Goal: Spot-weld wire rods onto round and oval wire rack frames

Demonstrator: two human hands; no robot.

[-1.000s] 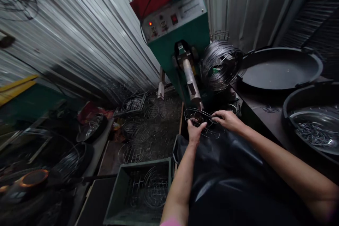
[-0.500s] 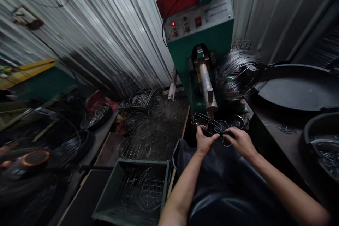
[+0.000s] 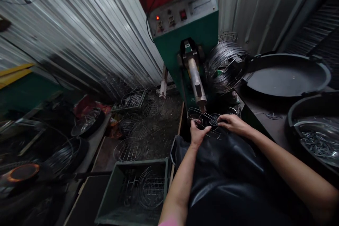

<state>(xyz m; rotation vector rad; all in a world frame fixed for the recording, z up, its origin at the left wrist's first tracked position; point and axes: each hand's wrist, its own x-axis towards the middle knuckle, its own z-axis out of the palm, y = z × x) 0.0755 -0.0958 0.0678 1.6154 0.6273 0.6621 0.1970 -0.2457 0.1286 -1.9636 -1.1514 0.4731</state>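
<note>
A looped metal wire frame (image 3: 191,113) lies under the tip of the spot welder's upper arm (image 3: 197,83). My left hand (image 3: 197,135) grips the near side of this frame, its thumb stretched to the right along the wires. To the right, my right hand (image 3: 234,124) is closed in a pinch at the frame's right end, where thin wire shows by the fingertips. How the wires meet under the welder tip is too dark and small to tell.
A wire coil (image 3: 225,67) stands right of the green machine (image 3: 185,35). Further right are a wide black pan (image 3: 288,77) and a black tub (image 3: 291,113) with small wire pieces. A green crate (image 3: 106,197) with round wire racks sits at lower left. Wire racks (image 3: 129,150) lie on the floor.
The view has swung right, shifting the machine leftward in it. My right hand has moved slightly up and away from my left thumb. My left hand keeps its grip on the frame.
</note>
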